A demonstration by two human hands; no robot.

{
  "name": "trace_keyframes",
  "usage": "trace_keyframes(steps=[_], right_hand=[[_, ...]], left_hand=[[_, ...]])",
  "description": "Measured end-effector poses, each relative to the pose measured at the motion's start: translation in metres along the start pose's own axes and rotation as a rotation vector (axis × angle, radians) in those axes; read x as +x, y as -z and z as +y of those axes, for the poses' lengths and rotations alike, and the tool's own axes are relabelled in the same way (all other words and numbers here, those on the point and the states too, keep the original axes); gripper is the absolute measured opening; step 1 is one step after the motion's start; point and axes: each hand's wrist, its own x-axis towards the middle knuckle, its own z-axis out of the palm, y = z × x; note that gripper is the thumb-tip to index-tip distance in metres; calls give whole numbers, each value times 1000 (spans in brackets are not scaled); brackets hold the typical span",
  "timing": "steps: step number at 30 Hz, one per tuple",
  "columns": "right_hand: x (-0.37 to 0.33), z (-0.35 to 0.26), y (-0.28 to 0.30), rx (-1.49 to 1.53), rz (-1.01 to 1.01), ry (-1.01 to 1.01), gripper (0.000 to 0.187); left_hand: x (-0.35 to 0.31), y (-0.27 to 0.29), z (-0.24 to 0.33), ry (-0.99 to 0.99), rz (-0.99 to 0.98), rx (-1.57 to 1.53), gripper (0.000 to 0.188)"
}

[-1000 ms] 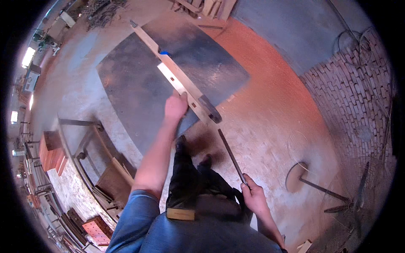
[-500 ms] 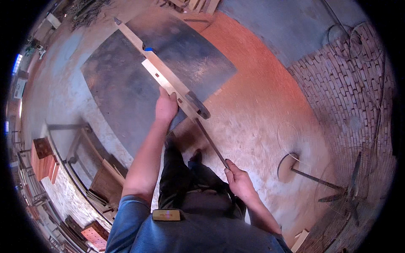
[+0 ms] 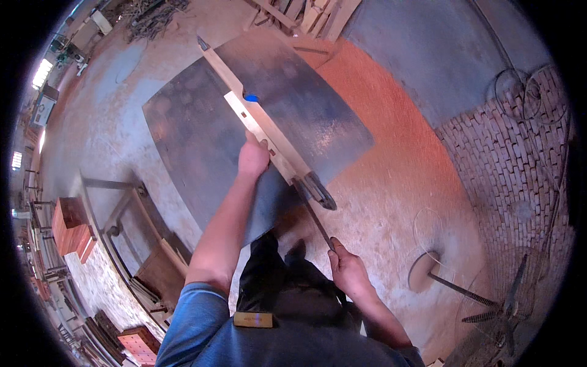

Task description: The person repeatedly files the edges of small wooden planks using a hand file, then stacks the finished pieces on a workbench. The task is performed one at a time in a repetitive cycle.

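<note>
1. Head view: since a second ago your left hand has kept its place, fingers curled over the edge of the long pale wooden bar that lies slantwise across the dark metal sheet.
2. Your right hand has come up closer to the sheet; its fingers are wrapped tightly round the lower end of a thin dark rod, which now runs up toward 11 o'clock to the dark fitting at the bar's near end.
3. A small blue object sits on the sheet just beside the bar, at 12 o'clock from your left hand.
4. The sheet rests on a dusty reddish floor, with brick paving at 3 o'clock.
5. A metal frame stands at 9 o'clock, timber offcuts at 12 o'clock.
</note>
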Motion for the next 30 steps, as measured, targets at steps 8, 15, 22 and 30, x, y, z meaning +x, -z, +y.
trace_keyframes(steps=[8, 15, 22, 30], right_hand=[[55, -64, 2, -43, -47, 3, 43], [108, -92, -24, -70, 58, 127, 42], [154, -157, -27, -92, -6, 32, 41], [211, -208, -50, -125, 91, 178, 37]], left_hand=[[73, 34, -10, 29, 10, -60, 26], [139, 65, -18, 28, 36, -107, 25], [205, 99, -26, 58, 44, -97, 36], [260, 131, -23, 147, -1, 53, 64]])
